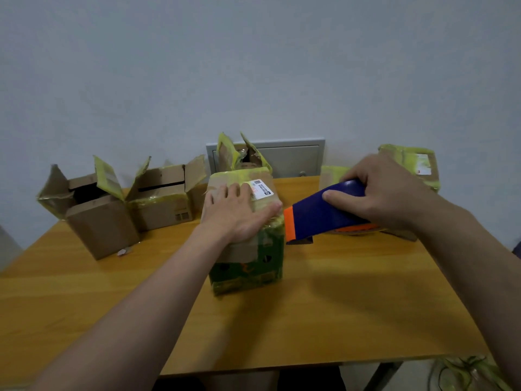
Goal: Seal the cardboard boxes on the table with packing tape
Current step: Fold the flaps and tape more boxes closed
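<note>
A green-printed cardboard box (248, 266) stands at the table's middle, its top flaps closed and covered with yellowish tape and a white label. My left hand (239, 213) lies flat on its top, fingers spread. My right hand (383, 193) grips a blue and orange tape dispenser (318, 218), whose orange front end sits right beside the box's upper right edge. The tape roll under my hand is mostly hidden.
Two open boxes (95, 210) (166, 198) with raised flaps stand at the back left. Another open box (242, 156) is behind the green one, and a taped box (414, 165) is at the back right. The wooden table (338, 306) meets a grey wall.
</note>
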